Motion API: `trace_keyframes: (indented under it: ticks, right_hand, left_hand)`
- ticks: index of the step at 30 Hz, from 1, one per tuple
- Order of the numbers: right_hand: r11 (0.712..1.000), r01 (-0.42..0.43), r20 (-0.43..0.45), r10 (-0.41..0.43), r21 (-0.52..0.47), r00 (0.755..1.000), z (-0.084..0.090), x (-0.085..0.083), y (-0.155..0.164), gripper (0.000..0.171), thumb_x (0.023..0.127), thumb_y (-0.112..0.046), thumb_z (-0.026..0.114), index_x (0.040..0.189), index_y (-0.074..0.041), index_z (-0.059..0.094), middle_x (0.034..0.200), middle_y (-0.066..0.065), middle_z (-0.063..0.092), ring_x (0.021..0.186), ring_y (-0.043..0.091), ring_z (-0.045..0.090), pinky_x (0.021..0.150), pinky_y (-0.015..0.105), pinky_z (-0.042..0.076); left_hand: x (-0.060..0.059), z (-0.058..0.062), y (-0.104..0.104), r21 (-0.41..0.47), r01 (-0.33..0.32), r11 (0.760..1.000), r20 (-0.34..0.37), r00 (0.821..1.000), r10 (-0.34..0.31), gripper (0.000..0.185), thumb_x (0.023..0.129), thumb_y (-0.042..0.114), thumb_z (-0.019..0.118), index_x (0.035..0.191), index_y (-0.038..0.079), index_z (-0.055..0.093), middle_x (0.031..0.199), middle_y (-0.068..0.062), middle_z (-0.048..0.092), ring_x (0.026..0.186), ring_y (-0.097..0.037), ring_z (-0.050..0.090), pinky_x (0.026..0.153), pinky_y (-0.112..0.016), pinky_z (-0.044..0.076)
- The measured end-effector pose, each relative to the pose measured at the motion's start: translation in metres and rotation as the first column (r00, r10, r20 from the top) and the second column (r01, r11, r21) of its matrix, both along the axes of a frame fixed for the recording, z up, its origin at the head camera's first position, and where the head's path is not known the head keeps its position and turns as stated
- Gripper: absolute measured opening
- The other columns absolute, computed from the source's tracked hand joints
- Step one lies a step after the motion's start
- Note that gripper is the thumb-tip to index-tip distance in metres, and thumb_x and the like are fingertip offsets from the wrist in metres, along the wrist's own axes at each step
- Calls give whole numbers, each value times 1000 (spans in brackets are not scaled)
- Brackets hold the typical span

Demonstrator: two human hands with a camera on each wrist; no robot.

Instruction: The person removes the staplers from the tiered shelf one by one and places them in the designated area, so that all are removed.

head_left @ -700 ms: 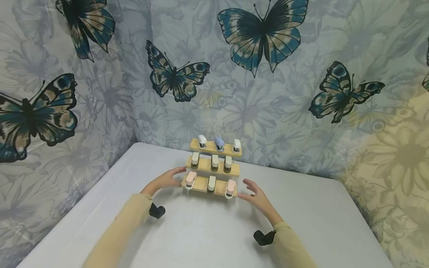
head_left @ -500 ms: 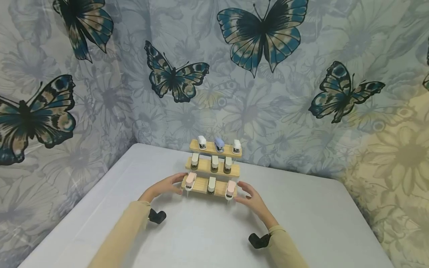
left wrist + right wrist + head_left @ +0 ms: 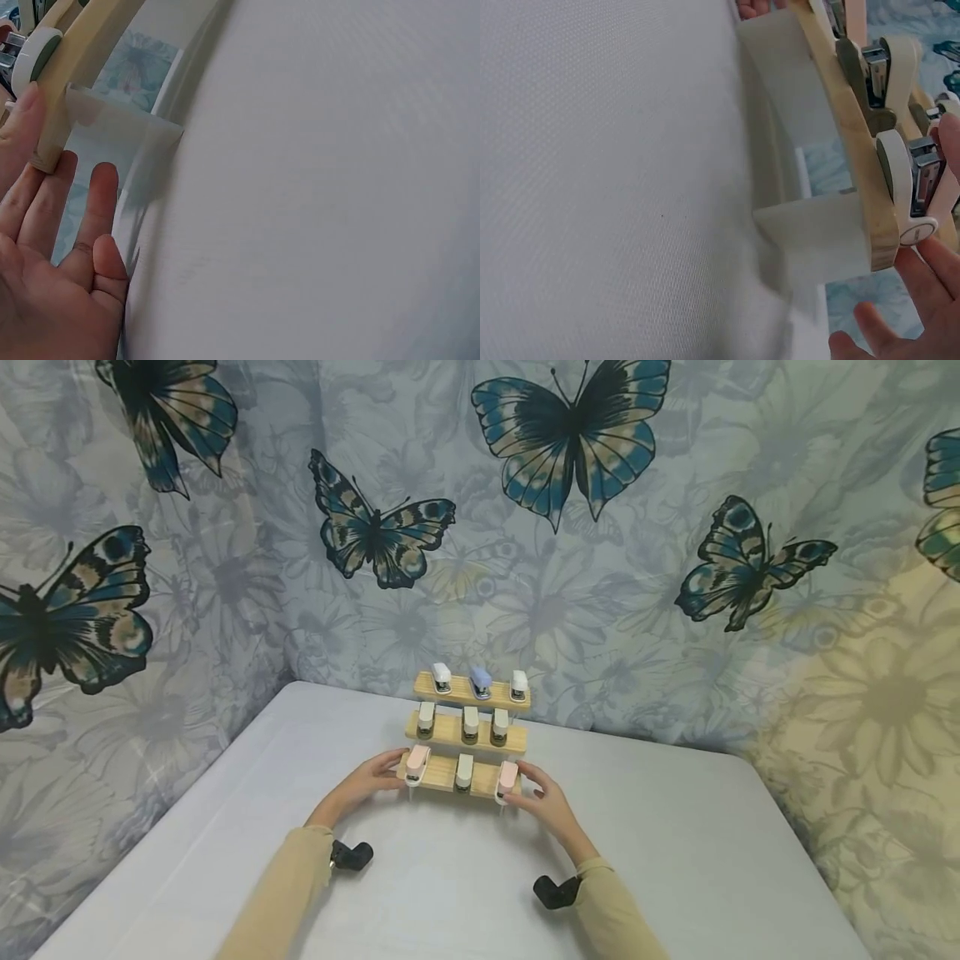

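Observation:
A three-tier wooden display stand (image 3: 444, 775) with clear supports bears several small staplers. My left hand (image 3: 367, 781) grips the left end of its bottom board: in the left wrist view the thumb lies by the stapler base and the fingers (image 3: 66, 169) reach under the board's end. At the right end my right hand (image 3: 549, 800) holds the same board, fingers (image 3: 922, 281) against its end and thumb by the right pink stapler (image 3: 507, 777). A left pink stapler (image 3: 417, 762) and a pale green stapler (image 3: 464, 772) share that board.
Cream staplers (image 3: 470, 723) sit on the middle board. On the top board are two white staplers and a blue stapler (image 3: 481, 681). The white-covered table (image 3: 435, 877) meets butterfly-patterned cloth walls (image 3: 600, 635) behind and at the sides. Black wrist devices (image 3: 557, 892) hang below both sleeves.
Both hands have moved inward, from just beside the stand to contact with the ends of its bottom board. The whole view has shifted slightly, and the staplers keep their places on the stand.

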State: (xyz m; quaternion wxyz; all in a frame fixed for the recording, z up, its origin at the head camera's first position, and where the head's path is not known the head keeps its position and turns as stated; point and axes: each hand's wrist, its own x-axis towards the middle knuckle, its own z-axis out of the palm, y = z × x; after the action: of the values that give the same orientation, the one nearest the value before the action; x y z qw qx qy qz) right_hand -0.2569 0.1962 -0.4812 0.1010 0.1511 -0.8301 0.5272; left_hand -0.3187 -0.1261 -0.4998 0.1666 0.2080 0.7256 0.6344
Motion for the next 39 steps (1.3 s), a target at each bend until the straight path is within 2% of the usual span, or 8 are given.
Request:
trace_keyframes:
  ticks: [6,11,15,22,26,31,37,39]
  right_hand:
    - [1000,19,21,-19,-18,1000,-5,-3,-3,58,65,-31,62,116,-15,39,115,6,38,103,25,32,78,51,25]
    - [995,98,57,-96,-28,994,-24,-18,1,56,65,-38,61,114,-24,39,113,-4,39,102,17,35,81,43,28]
    - [993,99,44,-96,-63,994,-32,-24,5,55,66,-36,60,115,-22,38,112,-5,39,98,16,38,80,41,30]
    - [996,47,43,-43,-76,998,-24,-10,9,53,68,-34,59,115,-23,38,112,-8,39,99,15,38,81,41,29]
    - [996,53,49,-49,-68,998,-30,-9,21,53,65,-34,61,113,-22,42,110,-8,41,98,13,39,80,36,32]
    - [994,25,53,-20,-107,998,-34,-12,35,52,63,-31,65,111,-23,45,108,-6,44,92,14,43,72,30,40]
    - [997,40,109,-32,-68,994,-27,2,48,56,64,-32,63,114,-20,43,106,-3,43,58,12,43,48,27,39]
    - [996,49,139,-39,-74,990,-21,11,49,56,65,-31,62,115,-18,41,110,-2,42,53,13,44,46,26,39]
  left_hand:
    - [6,-7,1,60,-33,998,30,999,31,62,72,19,58,124,15,26,125,-6,24,96,-21,40,81,-37,29]
    - [5,-7,7,88,-81,993,22,997,80,62,69,20,60,123,19,29,123,-1,29,98,-19,38,82,-37,28]
    - [6,-6,9,120,-130,984,15,992,129,62,65,19,63,120,21,34,119,1,34,100,-18,37,83,-38,27]
    - [13,-11,12,89,-198,976,-21,979,201,66,61,21,67,118,24,35,119,4,33,95,-16,41,80,-35,32]
    - [16,-13,13,42,-229,972,-69,970,232,65,62,26,66,119,24,35,120,2,34,94,-16,42,78,-33,35]
    - [15,-14,14,19,-266,964,-141,954,266,60,65,31,62,118,25,35,119,2,35,93,-16,44,76,-33,37]
    - [16,-17,14,21,-276,961,-108,955,277,59,65,32,62,117,26,36,120,4,33,97,-15,41,78,-34,35]
    - [16,-18,15,31,-271,962,-107,956,273,60,65,31,62,118,25,35,120,4,33,98,-15,41,78,-34,35]
